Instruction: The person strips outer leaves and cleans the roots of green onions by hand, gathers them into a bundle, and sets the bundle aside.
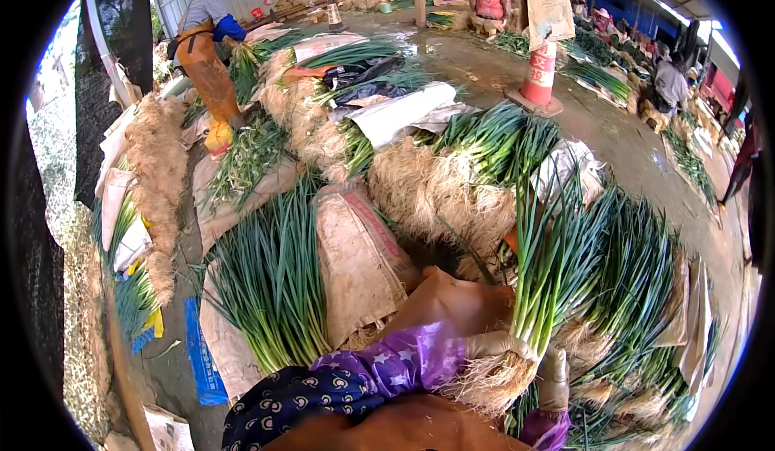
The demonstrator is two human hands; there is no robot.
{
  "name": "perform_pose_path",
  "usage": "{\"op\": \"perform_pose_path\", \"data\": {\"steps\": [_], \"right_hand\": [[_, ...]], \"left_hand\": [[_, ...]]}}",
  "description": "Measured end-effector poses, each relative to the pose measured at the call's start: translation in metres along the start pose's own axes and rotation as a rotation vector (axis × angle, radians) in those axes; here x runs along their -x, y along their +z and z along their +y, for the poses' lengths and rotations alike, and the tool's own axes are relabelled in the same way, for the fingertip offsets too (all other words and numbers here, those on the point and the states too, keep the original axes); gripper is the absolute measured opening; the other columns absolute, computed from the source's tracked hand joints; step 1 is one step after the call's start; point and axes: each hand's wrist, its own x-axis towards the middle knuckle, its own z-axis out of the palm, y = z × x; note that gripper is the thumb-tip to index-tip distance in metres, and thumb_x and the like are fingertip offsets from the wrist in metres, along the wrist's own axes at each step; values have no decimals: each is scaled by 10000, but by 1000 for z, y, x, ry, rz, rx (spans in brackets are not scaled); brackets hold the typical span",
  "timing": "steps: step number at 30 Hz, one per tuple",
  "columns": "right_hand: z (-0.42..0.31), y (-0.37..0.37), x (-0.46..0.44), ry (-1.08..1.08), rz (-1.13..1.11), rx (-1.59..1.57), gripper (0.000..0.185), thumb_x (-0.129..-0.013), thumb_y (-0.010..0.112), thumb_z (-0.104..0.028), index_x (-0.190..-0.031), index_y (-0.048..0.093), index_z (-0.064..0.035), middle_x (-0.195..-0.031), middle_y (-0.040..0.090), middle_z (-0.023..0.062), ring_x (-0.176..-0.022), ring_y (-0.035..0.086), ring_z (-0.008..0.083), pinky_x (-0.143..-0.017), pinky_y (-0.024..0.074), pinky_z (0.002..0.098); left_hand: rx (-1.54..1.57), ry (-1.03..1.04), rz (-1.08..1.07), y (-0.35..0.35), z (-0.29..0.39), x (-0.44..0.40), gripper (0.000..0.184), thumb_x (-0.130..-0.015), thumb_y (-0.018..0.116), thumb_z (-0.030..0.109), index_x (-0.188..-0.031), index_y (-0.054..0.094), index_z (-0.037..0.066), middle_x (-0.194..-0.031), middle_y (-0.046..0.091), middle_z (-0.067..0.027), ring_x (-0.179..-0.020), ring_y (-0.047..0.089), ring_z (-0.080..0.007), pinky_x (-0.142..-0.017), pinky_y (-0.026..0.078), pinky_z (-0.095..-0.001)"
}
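A bunch of green onions (534, 310) stands nearly upright in front of me, leaves up, its pale roots (490, 382) hanging toward my lap. My left hand (494, 344), in a light glove with a purple star-patterned sleeve, is closed around the lower stems. Against the right side of the same stem base is my right hand (554, 380), also gloved, fingers together and partly hidden. A brown apron (436, 297) covers my lap. Close by on the right lies a large pile of green onions (634, 269); on the left, another heap (270, 273) rests on sacking.
Ahead, a row of root ends (440, 192) borders more onions and a white sack (400, 116). A folded sack (355, 249) lies left of my lap. Farther off stand a traffic cone (539, 75) and a person in an orange apron (208, 67). Several people sit behind.
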Motion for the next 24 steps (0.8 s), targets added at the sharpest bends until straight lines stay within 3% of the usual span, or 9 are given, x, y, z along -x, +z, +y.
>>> {"op": "perform_pose_path", "data": {"steps": [1, 2, 4, 11, 19, 24], "right_hand": [[9, -4, -7, -26, -114, -30, 831, -835, 377, -669, -1295, 407, 23, -1197, 527, 205, -1061, 547, 283, -896, 442, 410], [24, -11, -17, -19, -110, -26, 831, -835, 377, -669, -1295, 407, 23, -1197, 527, 205, -1061, 547, 283, -896, 442, 410], [44, -18, -34, -53, -337, -406, 867, -836, 350, -677, -1327, 351, 38, -1296, 435, 245, -1157, 476, 333, -985, 369, 443], [44, 29, -54, 48, -400, -462, 823, -826, 384, -609, -1305, 357, 59, -1253, 457, 254, -1102, 500, 338, -932, 400, 431], [20, 64, -60, 100, -308, -42, 774, -814, 423, -532, -1280, 364, 82, -1203, 482, 265, -1038, 527, 344, -871, 434, 417], [11, 80, -64, 101, -315, 150, 744, -806, 447, -483, -1265, 368, 97, -1172, 498, 272, -998, 545, 347, -834, 456, 409]], "left_hand": [[2, -1, 31, 12, 7, 5, 305, -786, 579, 103, -1058, 570, -36, -952, 629, -127, -877, 600, -212, -816, 477, -336], [10, -2, 29, 11, 2, 4, 305, -786, 579, 103, -1058, 570, -36, -952, 629, -127, -877, 600, -212, -816, 477, -336], [-183, 159, -45, 8, -6, 1, 178, -807, 598, 114, -933, 618, -10, -862, 646, -81, -771, 611, -148, -674, 499, -275], [-172, 33, -107, 13, -1, 23, 207, -818, 603, 152, -952, 607, -7, -861, 639, -83, -768, 610, -142, -670, 503, -272], [-254, -95, -131, 13, 14, 57, 244, -831, 608, 195, -974, 594, -3, -860, 633, -84, -765, 610, -135, -666, 507, -270], [-415, -320, -74, 19, 48, 113, 268, -840, 611, 221, -987, 586, 0, -859, 628, -85, -763, 609, -130, -663, 510, -268]]}}
